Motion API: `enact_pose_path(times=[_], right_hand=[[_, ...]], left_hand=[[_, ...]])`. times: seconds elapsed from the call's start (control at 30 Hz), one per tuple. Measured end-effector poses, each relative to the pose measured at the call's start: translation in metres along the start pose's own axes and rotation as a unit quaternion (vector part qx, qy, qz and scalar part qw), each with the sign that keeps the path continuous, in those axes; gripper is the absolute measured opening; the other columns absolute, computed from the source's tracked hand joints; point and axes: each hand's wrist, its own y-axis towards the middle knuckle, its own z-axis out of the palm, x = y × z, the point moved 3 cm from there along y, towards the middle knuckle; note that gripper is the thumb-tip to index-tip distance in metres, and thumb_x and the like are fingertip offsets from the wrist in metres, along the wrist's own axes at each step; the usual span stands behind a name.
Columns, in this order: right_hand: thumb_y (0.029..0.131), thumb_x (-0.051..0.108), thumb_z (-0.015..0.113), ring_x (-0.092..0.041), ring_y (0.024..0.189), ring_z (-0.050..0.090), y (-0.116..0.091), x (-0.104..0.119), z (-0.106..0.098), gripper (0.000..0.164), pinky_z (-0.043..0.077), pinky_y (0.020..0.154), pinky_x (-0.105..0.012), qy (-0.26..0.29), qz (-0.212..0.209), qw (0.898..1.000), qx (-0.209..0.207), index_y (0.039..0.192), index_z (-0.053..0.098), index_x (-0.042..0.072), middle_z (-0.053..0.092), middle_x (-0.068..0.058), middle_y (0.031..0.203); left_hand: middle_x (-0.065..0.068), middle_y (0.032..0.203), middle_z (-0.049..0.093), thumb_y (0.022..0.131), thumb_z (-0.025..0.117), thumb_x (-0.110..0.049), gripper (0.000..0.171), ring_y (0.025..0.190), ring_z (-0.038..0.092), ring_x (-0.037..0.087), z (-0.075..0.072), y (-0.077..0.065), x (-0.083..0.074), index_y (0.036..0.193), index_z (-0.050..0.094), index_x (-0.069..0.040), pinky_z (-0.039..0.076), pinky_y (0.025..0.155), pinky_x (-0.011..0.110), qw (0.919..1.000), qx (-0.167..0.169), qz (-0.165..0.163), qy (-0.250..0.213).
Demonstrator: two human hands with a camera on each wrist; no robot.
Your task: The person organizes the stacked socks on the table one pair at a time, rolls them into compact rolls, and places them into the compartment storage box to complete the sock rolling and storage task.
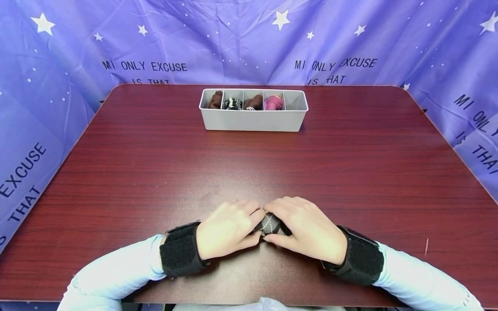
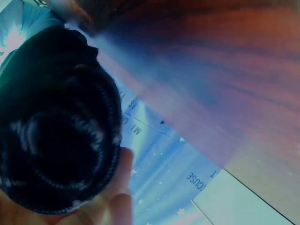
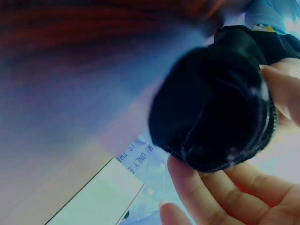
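A balled-up grey and black argyle sock is between my two hands, close over the front of the table. My left hand holds its left end, thumb on the near side and fingers over the far side. From the other side my right hand grips the same sock, its thumb and fingers curled around it. Dark and rounded, the sock fills the left of the left wrist view. In the right wrist view, the fingers wrap under the bundle and the thumb lies along its right side.
A light grey divided box stands at the back middle of the table. Its compartments hold a brown bundle, a black-and-white striped one, another brown one and a pink one. A purple star-printed curtain hangs behind.
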Motion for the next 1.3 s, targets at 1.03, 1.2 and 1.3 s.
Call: enact_pose_path(times=[1.03, 1.2, 1.3], right_hand=[[0.067, 0.028, 0.051, -0.035, 0.067, 0.053, 0.125, -0.146, -0.112, 0.023, 0.039, 0.052, -0.044, -0.139, 0.327, 0.933, -0.055, 0.07, 0.052, 0.005, 0.055, -0.016, 0.072], [0.066, 0.027, 0.052, -0.039, 0.078, 0.056, 0.147, -0.167, -0.091, 0.024, 0.045, 0.063, -0.046, -0.138, 0.396, 0.908, -0.003, 0.069, 0.051, 0.003, 0.058, -0.021, 0.083], [0.067, 0.025, 0.053, -0.039, 0.086, 0.056, 0.154, -0.174, -0.083, 0.029, 0.046, 0.068, -0.046, -0.142, 0.427, 0.893, 0.014, 0.081, 0.055, 0.001, 0.059, -0.023, 0.093]], left_hand=[[0.02, 0.088, 0.06, 0.077, 0.05, -0.019, 0.026, 0.085, 0.055, 0.035, -0.055, 0.052, 0.23, 0.09, 0.057, 0.003, 0.041, 0.077, 0.042, 0.8964, -0.094, -0.429, -0.061], [0.021, 0.102, 0.059, 0.075, 0.057, -0.019, 0.036, 0.1, 0.051, 0.037, -0.025, 0.053, 0.249, 0.101, 0.058, 0.005, 0.036, 0.088, 0.043, 0.861, -0.06, -0.493, -0.108], [0.019, 0.101, 0.061, 0.073, 0.059, -0.016, 0.035, 0.1, 0.052, 0.035, -0.018, 0.056, 0.251, 0.101, 0.059, 0.004, 0.037, 0.089, 0.041, 0.8526, -0.06, -0.503, -0.128]])
